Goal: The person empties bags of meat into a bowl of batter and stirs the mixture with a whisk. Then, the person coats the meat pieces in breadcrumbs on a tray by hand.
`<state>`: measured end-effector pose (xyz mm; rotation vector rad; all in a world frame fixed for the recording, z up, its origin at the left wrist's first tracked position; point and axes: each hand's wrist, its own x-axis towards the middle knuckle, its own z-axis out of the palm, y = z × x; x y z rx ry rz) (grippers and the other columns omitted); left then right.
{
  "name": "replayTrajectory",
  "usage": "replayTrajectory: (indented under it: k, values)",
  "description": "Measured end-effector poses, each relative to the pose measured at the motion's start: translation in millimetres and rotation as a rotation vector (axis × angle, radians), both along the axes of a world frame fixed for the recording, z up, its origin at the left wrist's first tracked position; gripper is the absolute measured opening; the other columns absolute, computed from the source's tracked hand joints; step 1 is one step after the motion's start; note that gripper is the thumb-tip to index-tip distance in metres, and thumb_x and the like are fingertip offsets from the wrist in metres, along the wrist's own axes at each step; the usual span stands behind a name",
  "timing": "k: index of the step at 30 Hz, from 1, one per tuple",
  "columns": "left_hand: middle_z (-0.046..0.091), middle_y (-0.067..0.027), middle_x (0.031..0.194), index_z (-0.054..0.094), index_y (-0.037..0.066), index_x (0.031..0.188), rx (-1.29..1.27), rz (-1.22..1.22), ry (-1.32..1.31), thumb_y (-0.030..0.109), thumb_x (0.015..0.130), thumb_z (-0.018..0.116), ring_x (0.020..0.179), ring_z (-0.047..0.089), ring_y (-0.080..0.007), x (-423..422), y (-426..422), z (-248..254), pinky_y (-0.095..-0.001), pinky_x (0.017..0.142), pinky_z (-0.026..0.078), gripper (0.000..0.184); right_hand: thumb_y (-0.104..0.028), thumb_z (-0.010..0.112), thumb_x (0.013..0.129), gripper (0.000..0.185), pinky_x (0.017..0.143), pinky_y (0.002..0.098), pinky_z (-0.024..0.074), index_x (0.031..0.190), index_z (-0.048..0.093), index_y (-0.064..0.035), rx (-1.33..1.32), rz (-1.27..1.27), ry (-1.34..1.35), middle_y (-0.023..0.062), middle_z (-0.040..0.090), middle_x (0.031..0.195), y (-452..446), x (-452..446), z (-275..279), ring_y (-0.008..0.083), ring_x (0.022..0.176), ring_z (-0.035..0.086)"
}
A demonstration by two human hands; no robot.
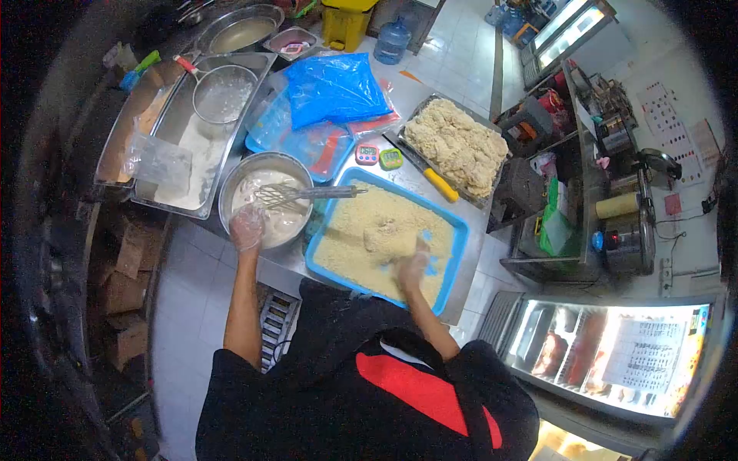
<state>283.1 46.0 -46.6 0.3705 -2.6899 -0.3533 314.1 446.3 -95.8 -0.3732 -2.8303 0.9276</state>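
Note:
My left hand, in what looks like a clear glove, reaches over the near rim of a metal bowl of pale batter. Its fingertips are at the batter, and I cannot make out whether they hold anything. A whisk lies across the bowl, its handle over the right rim. My right hand, also gloved and smeared by motion, is low over the crumbs in a blue tray. A crumb-covered piece lies just left of its fingers.
Behind the blue tray stand a tray of crumb-coated pieces, a yellow-handled tool and two timers, one red, one green. A blue plastic bag lies farther back. At left, a metal pan holds white powder and a sieve.

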Motion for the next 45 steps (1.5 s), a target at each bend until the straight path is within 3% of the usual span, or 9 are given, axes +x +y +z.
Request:
replayTrajectory:
  k: [8,12,16,21,26,30,33,39,45]
  values:
    - [0.057,-0.0163,0.063,0.060,0.002,0.076,0.525,-0.058,0.078,0.025,0.080,0.054,0.055,0.055,-0.0317,-0.6,8.5,4.7,-0.0372,0.051,0.046,0.023,-0.034,0.066,0.068,0.059,0.086,0.0344,0.0411,0.111,0.050,0.0034,-0.425,0.224,0.009,0.0214,0.054,0.108,18.1,-61.7,34.9,0.0320,0.100,0.052]
    - [0.058,-0.0171,0.066,0.061,0.001,0.081,-0.240,-0.193,0.143,0.026,0.079,0.056,0.056,0.055,-0.0320,-16.9,-24.3,-42.1,-0.0384,0.051,0.044,0.026,-0.043,0.065,0.068,0.061,0.087,0.0367,0.0414,0.106,0.054,0.0034,0.000,0.140,-0.146,0.0225,0.056,0.106,-19.0,-69.7,71.3,0.0333,0.097,0.054]
    - [0.060,-0.0170,0.071,0.061,0.000,0.082,-0.005,-0.149,-0.011,0.026,0.079,0.055,0.057,0.056,-0.0313,-7.4,-13.1,-14.7,-0.0407,0.054,0.044,0.027,-0.048,0.066,0.065,0.065,0.085,0.0391,0.0422,0.105,0.052,0.0029,0.137,0.390,-0.665,0.0246,0.055,0.104,-19.3,-97.2,25.4,0.0344,0.095,0.055]
    - [0.058,-0.0081,0.076,0.057,0.003,0.090,0.827,-0.128,0.240,0.016,0.079,0.054,0.063,0.057,-0.0219,-5.2,-34.6,-98.2,-0.0268,0.055,0.047,0.018,-0.027,0.074,0.061,0.051,0.077,0.0394,0.0445,0.100,0.054,-0.0006,-0.059,0.271,-0.012,0.0199,0.059,0.095,-6.0,-71.6,17.5,0.0345,0.087,0.057]
    - [0.058,-0.0144,0.081,0.059,0.003,0.085,-0.336,-0.146,-0.092,0.020,0.077,0.054,0.073,0.057,-0.0267,1.2,-14.0,-37.1,-0.0389,0.057,0.045,0.020,-0.016,0.073,0.063,0.050,0.078,0.0389,0.0437,0.106,0.052,-0.0037,-0.091,0.507,0.238,0.0144,0.058,0.093,-32.4,-32.2,99.5,0.0335,0.088,0.055]
    - [0.059,-0.0148,0.066,0.060,0.006,0.074,0.145,-0.046,0.012,0.027,0.078,0.054,0.060,0.058,-0.0310,-1.5,5.6,9.2,-0.0407,0.058,0.046,0.022,-0.024,0.079,0.053,0.080,0.091,0.0449,0.0346,0.120,0.040,-0.0036,0.007,0.681,0.247,0.0185,0.048,0.113,-11.5,-12.8,101.2,0.0387,0.107,0.044]
    - [0.060,-0.0165,0.067,0.061,0.006,0.077,-0.100,-0.012,-0.024,0.029,0.077,0.055,0.060,0.058,-0.0322,-1.4,4.8,0.8,-0.0407,0.057,0.047,0.024,-0.027,0.080,0.050,0.085,0.094,0.0463,0.0320,0.120,0.039,-0.0022,0.376,0.524,0.274,0.0208,0.045,0.116,1.5,-3.4,9.1,0.0403,0.108,0.042]
    - [0.059,-0.0182,0.067,0.062,0.005,0.078,0.103,0.005,-0.039,0.032,0.075,0.057,0.059,0.058,-0.0340,-0.2,4.6,10.6,-0.0409,0.058,0.048,0.028,-0.014,0.068,0.065,0.049,0.085,0.0423,0.0395,0.110,0.050,-0.0030,-0.423,0.267,0.004,0.0198,0.052,0.108,30.3,-27.4,-64.5,0.0331,0.103,0.049]
    - [0.060,-0.0164,0.065,0.063,0.003,0.071,-0.144,-0.028,-0.015,0.030,0.074,0.055,0.060,0.058,-0.0343,-1.6,3.8,2.3,-0.0417,0.059,0.047,0.028,-0.014,0.062,0.072,0.044,0.089,0.0390,0.0375,0.113,0.050,-0.0050,-0.076,0.525,0.189,0.0157,0.054,0.111,-24.9,-47.2,9.3,0.0302,0.102,0.051]
